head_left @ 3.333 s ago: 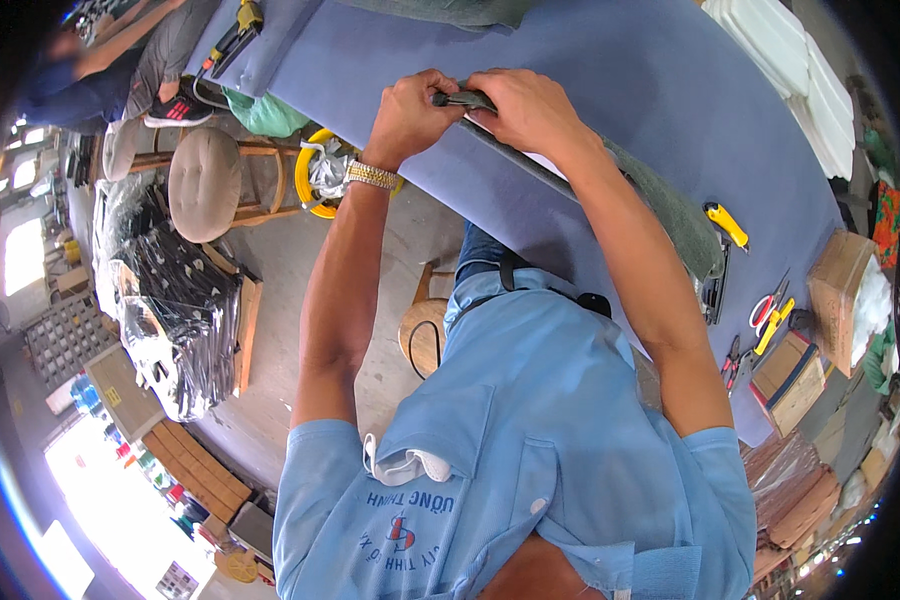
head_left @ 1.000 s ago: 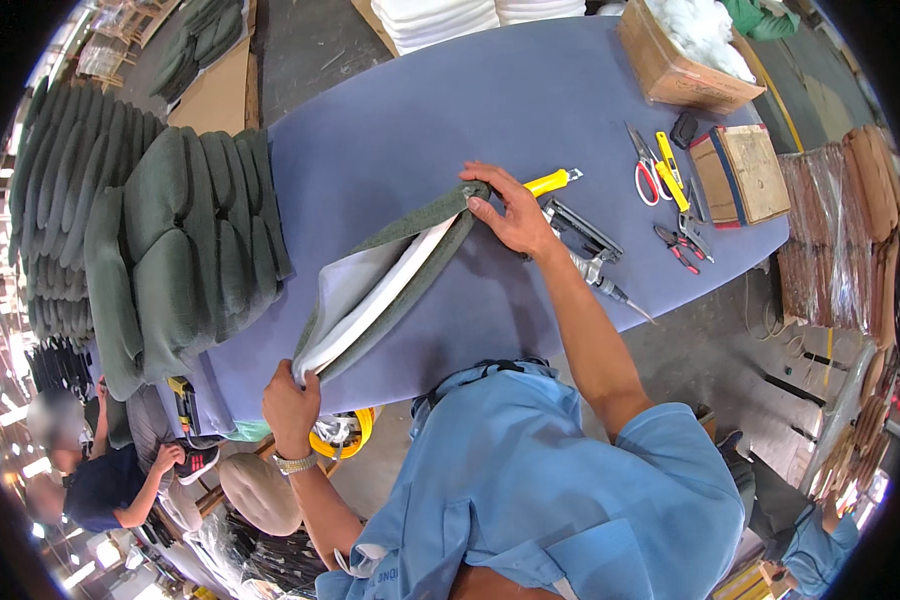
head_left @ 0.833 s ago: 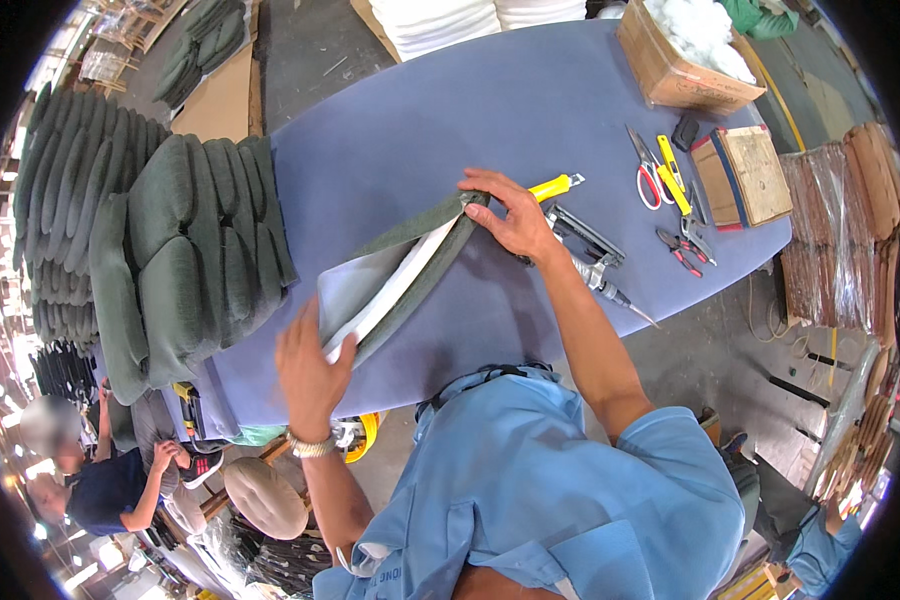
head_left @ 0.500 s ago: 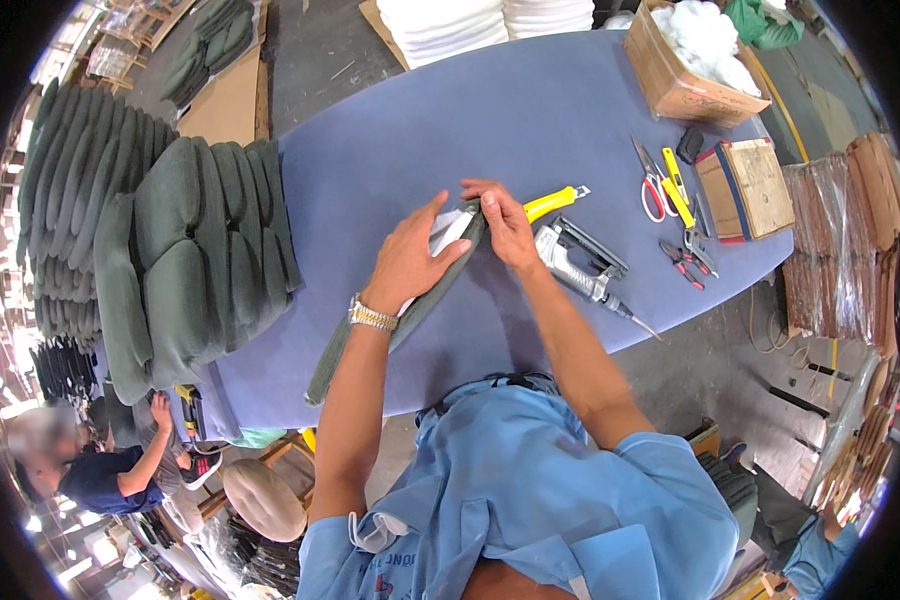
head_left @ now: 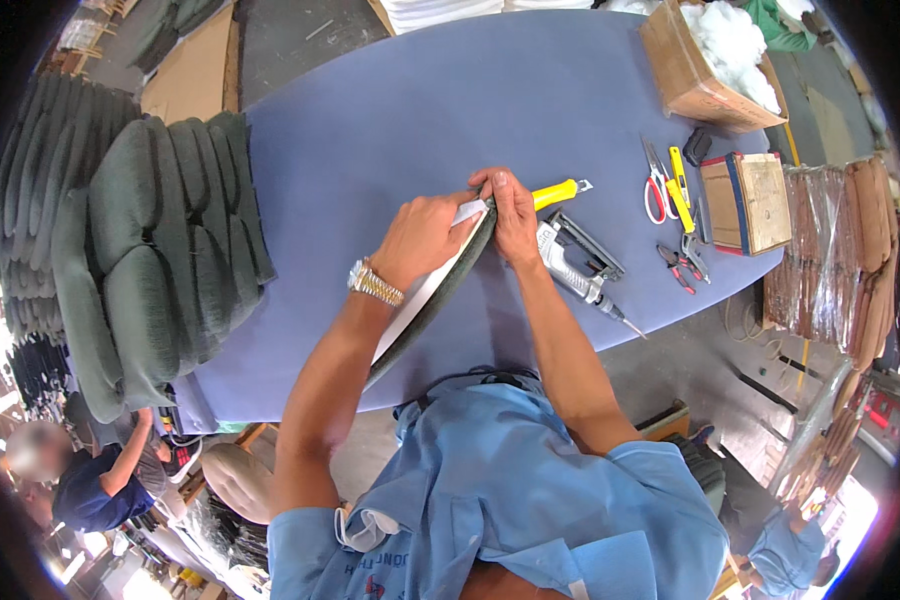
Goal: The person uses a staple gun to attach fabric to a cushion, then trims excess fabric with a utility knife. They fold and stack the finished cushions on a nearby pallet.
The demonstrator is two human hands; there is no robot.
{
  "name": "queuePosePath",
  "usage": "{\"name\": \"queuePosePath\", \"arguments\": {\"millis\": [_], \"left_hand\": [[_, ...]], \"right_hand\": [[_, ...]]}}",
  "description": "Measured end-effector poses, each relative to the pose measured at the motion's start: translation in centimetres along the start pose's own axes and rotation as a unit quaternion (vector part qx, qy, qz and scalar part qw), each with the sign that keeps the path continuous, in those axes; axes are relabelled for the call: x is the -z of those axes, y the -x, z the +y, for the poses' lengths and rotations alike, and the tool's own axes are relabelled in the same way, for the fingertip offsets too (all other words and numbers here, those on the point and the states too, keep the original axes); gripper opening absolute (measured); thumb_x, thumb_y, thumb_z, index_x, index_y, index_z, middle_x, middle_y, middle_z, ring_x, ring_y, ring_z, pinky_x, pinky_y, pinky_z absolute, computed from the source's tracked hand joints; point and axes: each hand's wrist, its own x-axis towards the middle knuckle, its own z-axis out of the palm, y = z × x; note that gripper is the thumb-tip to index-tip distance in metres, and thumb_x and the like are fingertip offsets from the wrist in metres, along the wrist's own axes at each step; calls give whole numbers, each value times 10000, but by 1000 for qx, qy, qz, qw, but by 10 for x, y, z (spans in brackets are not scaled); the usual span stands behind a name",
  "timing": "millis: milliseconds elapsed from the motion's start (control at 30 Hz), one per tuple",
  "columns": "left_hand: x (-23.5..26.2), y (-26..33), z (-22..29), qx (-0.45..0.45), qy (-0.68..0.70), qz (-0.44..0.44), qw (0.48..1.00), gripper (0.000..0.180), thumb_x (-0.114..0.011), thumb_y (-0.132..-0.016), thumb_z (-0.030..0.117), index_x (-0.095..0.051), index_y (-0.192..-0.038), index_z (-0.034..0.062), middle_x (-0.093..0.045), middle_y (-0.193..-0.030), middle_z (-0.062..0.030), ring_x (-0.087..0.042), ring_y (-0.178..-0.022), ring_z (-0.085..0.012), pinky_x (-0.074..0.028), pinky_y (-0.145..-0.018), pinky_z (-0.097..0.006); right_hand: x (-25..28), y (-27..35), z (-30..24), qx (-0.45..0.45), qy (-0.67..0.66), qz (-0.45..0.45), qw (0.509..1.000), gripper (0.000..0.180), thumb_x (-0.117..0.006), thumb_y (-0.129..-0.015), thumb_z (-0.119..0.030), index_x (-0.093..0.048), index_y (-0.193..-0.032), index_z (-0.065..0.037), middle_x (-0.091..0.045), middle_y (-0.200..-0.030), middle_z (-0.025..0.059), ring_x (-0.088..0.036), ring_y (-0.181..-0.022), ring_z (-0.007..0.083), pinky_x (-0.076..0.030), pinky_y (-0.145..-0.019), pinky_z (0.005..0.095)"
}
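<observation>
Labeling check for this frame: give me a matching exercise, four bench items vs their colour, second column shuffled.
Things:
1. stack of cushions
2. scissors
3. staple gun
4. table

Colours:
A. red handles
B. blue-purple
C. dark green
D. grey metal

Pairs: 1-C, 2-A, 3-D, 4-B

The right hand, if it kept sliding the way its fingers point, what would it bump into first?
The right hand points up across the blue table, away from the person. Past the end of the green panel it pinches, only bare tabletop shows that way. The yellow knife lies off to the side, so probably nothing, though depth is hard to judge.
</observation>
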Motion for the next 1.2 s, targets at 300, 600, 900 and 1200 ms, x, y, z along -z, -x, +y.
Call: {"name": "queuePosePath", "arguments": {"millis": [300, 600, 900, 1200], "left_hand": [[-11, -28, -24, -18, 25, 42, 999, 313, -712, -868, 235, -740, -1110, 39, -716, -891, -238, -678, -820, -452, -536, -737, -521], [-19, -23, -17, 42, 37, 37, 998, 381, -757, -837, 351, -762, -1052, 36, -722, -865, -241, -698, -819, -428, -547, -737, -498], [10, 40, -3, 22, 174, 105, 979, 408, -688, -965, 350, -713, -1239, 49, -742, -997, -218, -730, -871, -391, -566, -771, -432], [-14, 50, 32, 86, 100, 293, 947, 403, -512, -1070, 303, -684, -1239, -20, -712, -1244, -186, -679, -1109, -413, -528, -938, -458]], "right_hand": [[6, -8, 13, 0, -59, 2, 998, 429, -413, -1138, -317, -551, -851, -29, -654, -1037, 84, -554, -948, 141, -459, -871, 309], [9, 1, 7, -9, -74, 1, 997, 422, -405, -1138, -329, -540, -865, -36, -639, -1061, 117, -575, -1014, 205, -477, -938, 370], [-35, 16, -8, 33, 70, 80, 994, 569, -322, -1139, -447, -638, -953, -11, -667, -983, 111, -601, -955, 187, -486, -909, 344], [-60, 6, -15, -3, 131, 126, 983, 525, -332, -1138, -346, -684, -956, -3, -655, -920, 125, -589, -858, 255, -478, -816, 380]]}}
